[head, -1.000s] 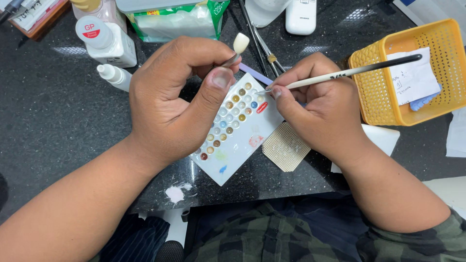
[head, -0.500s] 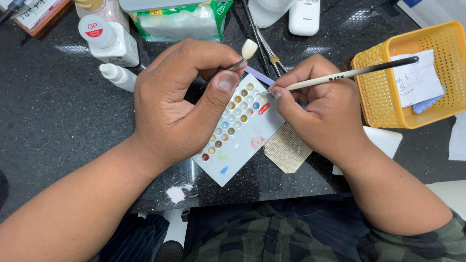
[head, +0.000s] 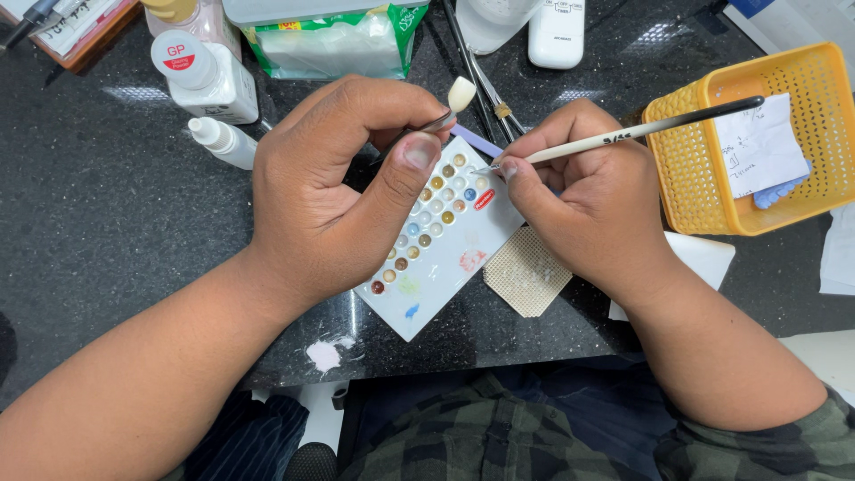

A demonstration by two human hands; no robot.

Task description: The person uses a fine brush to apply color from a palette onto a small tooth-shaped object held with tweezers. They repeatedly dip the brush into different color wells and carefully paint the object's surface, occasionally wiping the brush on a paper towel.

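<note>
My left hand point(head: 343, 183) grips a metal tweezer-like holder that carries a small cream tooth-shaped piece point(head: 460, 93) above the table. My right hand point(head: 588, 200) holds a thin brush point(head: 623, 135) with a white and black handle, its tip resting at the upper edge of a white palette point(head: 445, 245). The palette lies tilted on the black counter between my hands and has rows of small colour wells plus a few paint smears. My left thumb lies over its upper left part.
A yellow mesh basket point(head: 690, 169) with a paper slip stands at the right. White bottles point(head: 203, 76), a green packet point(head: 329, 44) and metal tools point(head: 481, 80) lie at the back. A beige mesh pad point(head: 527, 272) sits beside the palette. White powder point(head: 325, 354) marks the counter's front edge.
The tooth-shaped piece in my left hand has shifted slightly up and right. The brush tip has stayed at the palette's upper edge.
</note>
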